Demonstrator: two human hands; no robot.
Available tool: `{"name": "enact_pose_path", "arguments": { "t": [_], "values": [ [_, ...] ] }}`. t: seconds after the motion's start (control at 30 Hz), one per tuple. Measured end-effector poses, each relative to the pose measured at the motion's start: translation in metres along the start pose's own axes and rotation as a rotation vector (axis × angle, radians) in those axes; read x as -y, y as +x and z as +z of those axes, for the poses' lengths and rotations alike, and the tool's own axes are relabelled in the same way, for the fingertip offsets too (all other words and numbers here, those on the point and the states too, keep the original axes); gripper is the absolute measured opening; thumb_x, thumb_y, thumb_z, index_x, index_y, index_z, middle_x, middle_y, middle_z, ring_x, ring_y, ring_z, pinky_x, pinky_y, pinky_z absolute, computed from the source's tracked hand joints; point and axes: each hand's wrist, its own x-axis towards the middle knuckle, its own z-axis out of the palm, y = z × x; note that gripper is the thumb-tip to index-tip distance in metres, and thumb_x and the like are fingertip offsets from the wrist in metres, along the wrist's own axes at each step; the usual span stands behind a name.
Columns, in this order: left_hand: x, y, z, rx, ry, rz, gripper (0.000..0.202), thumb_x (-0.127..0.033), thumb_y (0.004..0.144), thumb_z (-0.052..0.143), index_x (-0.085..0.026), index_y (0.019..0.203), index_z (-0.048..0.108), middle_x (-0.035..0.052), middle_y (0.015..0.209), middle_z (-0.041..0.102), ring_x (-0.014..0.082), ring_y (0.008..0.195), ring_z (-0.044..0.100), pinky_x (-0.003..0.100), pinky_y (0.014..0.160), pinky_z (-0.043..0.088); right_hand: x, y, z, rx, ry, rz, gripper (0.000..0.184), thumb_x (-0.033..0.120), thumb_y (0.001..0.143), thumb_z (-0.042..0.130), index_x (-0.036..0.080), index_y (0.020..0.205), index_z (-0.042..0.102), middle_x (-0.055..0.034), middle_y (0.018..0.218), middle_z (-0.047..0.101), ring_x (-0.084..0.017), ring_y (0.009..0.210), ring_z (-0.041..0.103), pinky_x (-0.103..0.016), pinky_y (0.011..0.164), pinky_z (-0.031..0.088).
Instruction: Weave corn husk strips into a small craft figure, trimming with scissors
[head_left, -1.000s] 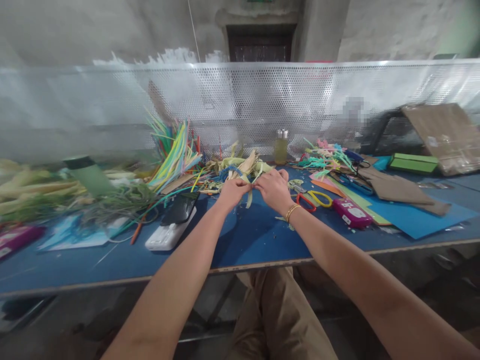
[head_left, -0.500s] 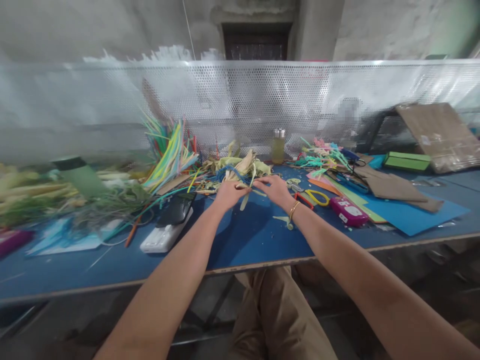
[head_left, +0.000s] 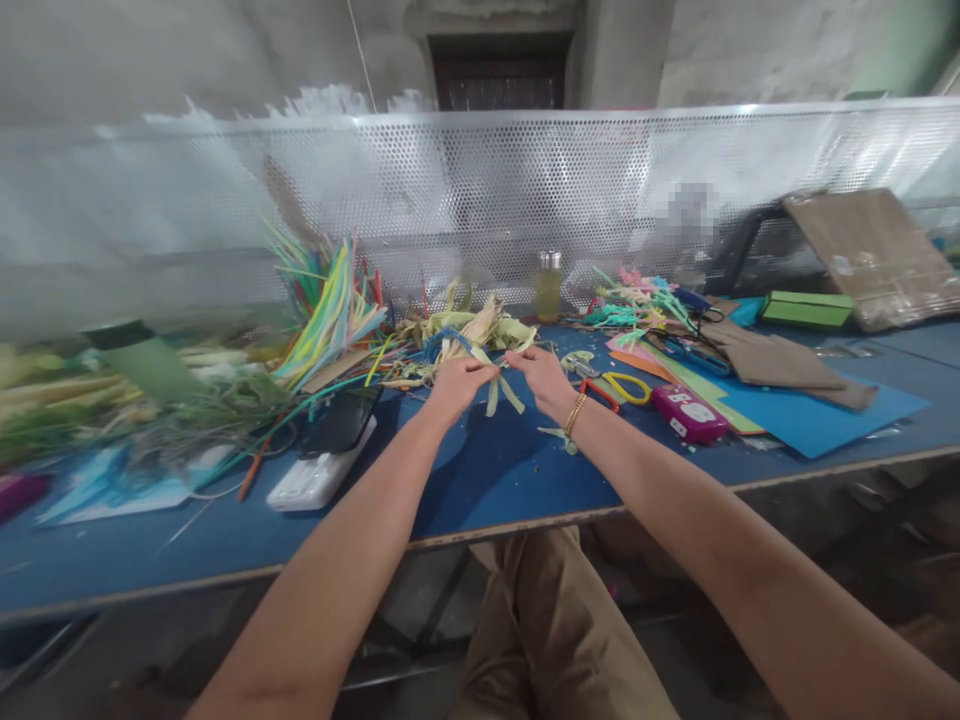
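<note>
My left hand pinches a pale green strip of corn husk, thumb and fingers pressed together. A short way to the right, my right hand also has its fingertips closed on the husk, with a gold bracelet on the wrist. Two ends of the strip dangle between the hands, above the table. Just behind them lies a heap of dried corn husks with some blue cord in it. Where the strip crosses at the fingertips is too small to make out.
Scissors and a purple box-like device lie to the right, near blue paper and cardboard. A bottle stands behind. To the left are a white device, a phone and colourful strips.
My hands have drawn slightly apart, and more of the husk strip hangs between them, with two ends now showing. The view has shifted slightly.
</note>
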Motion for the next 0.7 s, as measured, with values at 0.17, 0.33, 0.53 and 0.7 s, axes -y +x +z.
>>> {"name": "enact_pose_path", "arguments": {
  "t": [0.17,0.33,0.53,0.7],
  "values": [
    [-0.003,0.0,0.002,0.004,0.073,0.027,0.026,-0.041,0.067,0.069,-0.016,0.057,0.067,-0.0034,0.052,0.046,0.0114,0.054,0.038,0.026,0.053,0.027,-0.002,0.0,0.001,-0.06,0.076,0.045,0.039,0.054,0.065,0.074,0.019,0.058,0.059,0.0012,0.06,0.059,-0.014,0.066,0.05,-0.029,0.069,0.042],
    [0.001,-0.002,-0.009,0.03,0.119,0.026,0.033,-0.045,0.068,0.07,-0.018,0.052,0.06,-0.0037,0.048,0.039,0.0115,0.05,0.034,0.028,0.051,0.023,0.002,0.003,-0.011,-0.092,-0.117,-0.074,0.04,0.056,0.077,0.065,0.016,0.076,0.069,-0.0037,0.075,0.067,-0.019,0.076,0.057,-0.032,0.073,0.043],
    [0.0,0.0,-0.015,0.069,0.265,0.054,0.039,-0.044,0.07,0.069,-0.02,0.046,0.051,-0.0036,0.046,0.032,0.0119,0.048,0.031,0.03,0.052,0.019,0.02,-0.006,-0.015,-0.053,-0.658,-0.519,0.041,0.048,0.076,0.077,0.031,0.113,0.074,-0.0073,0.125,0.066,-0.029,0.117,0.051,-0.048,0.102,0.033],
    [-0.002,0.0,-0.009,0.094,0.282,0.109,0.034,-0.046,0.07,0.068,-0.019,0.053,0.057,-0.0034,0.048,0.041,0.0126,0.052,0.037,0.029,0.052,0.023,0.026,-0.011,-0.003,0.085,-0.649,-0.539,0.007,0.034,0.082,0.074,0.029,0.081,0.079,-0.0032,0.105,0.072,-0.025,0.108,0.056,-0.046,0.101,0.033]
  ]
}}
